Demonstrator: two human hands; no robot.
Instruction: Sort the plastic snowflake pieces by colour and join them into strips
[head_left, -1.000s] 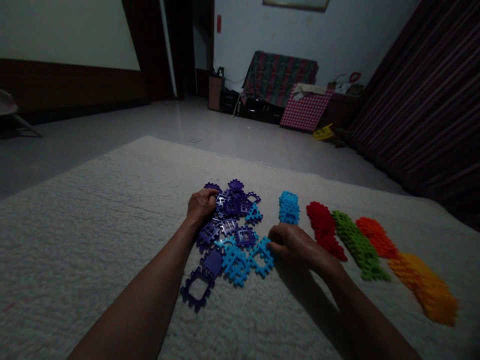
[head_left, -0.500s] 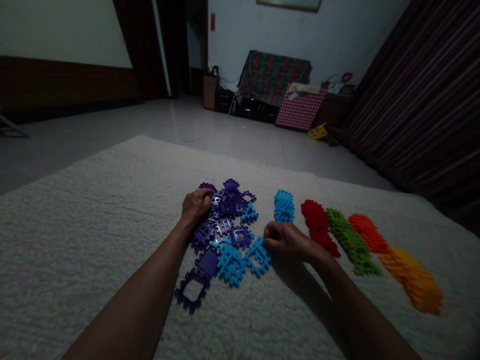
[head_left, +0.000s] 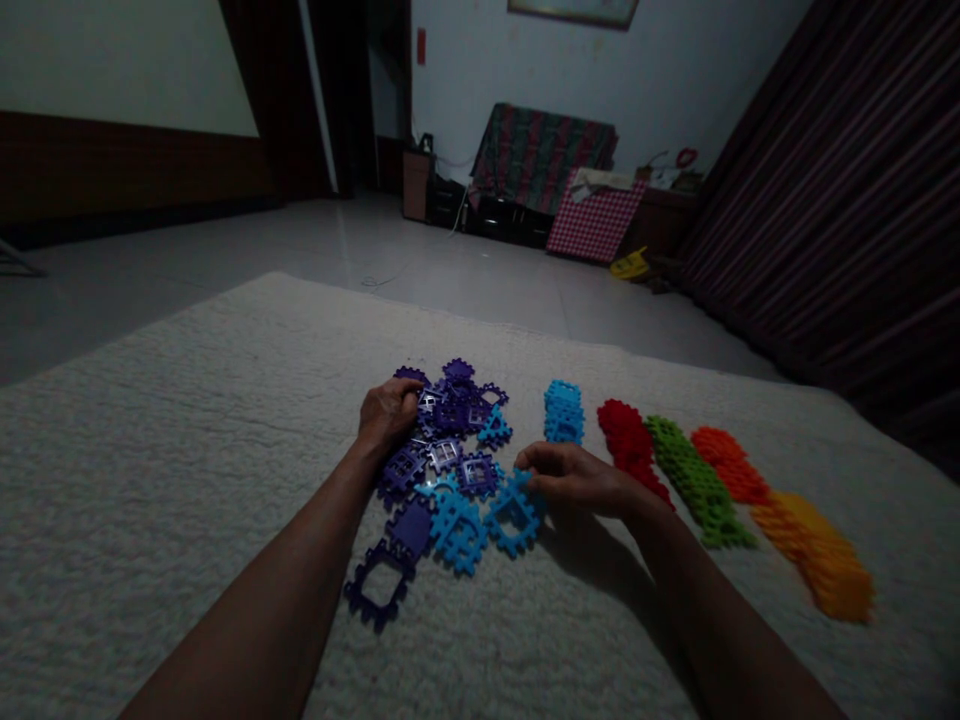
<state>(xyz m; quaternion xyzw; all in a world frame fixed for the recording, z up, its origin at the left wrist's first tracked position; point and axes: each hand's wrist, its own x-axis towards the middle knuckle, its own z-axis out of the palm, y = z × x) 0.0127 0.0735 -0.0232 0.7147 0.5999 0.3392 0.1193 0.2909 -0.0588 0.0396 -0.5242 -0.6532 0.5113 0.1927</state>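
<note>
A heap of purple plastic interlocking tiles (head_left: 452, 412) with notched edges lies on the pale mat. My left hand (head_left: 388, 412) rests at the heap's left side, fingers curled in; what they grip, if anything, is hidden. Fingers and thumb of my right hand (head_left: 566, 474) pinch the upper right corner of a light blue interlocking tile (head_left: 514, 515) with an opening in it. Beside that tile lie further blue tiles (head_left: 459, 535). One small blue tile (head_left: 495, 427) sits at the heap's right edge. Nearest me is a purple frame tile (head_left: 379, 588).
To the right run overlapping rows of tiles: blue (head_left: 563, 410), red (head_left: 630, 440), green (head_left: 694, 478), orange (head_left: 727, 463) and yellow-orange (head_left: 821, 555). Beyond the mat (head_left: 225, 400) are a tiled floor, covered furniture (head_left: 544, 155) and a dark curtain (head_left: 780, 210).
My right hand has shifted slightly left, its fingers now over the corner of the blue tile, which looks turned a little. My left hand stays by the purple heap.
</note>
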